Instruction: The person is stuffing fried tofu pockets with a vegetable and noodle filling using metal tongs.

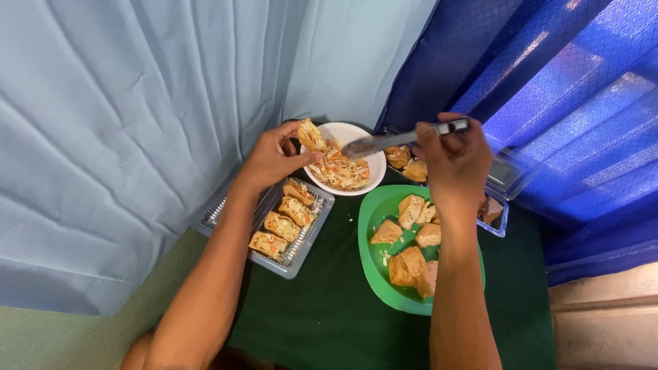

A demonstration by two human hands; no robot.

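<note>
- stuffing step, it seems: left hand (274, 159) pinches a tofu puff (311, 135) over the white bowl (370, 179).
- right hand (452, 161) clamps metal tongs (401, 140), tips at the filling (340, 171).
- next likely needs filling lifted into the puff.

Soft, even light falls on my work, fairly bright, without hard shadows. The strongest light comes through the blue curtain (548, 89) to the right of the white bowl (346, 133), where the fabric glows in pale, washed-out patches. The pale blue cloth (137, 123) left of the bowl is flatly lit, with gentle shading in its folds. The dark green tablecloth (322, 315) below the bowl stays dim. My forearms cast only faint shade there. Detail is slightly soft overall, and straight lines bend near the frame edges.
</note>
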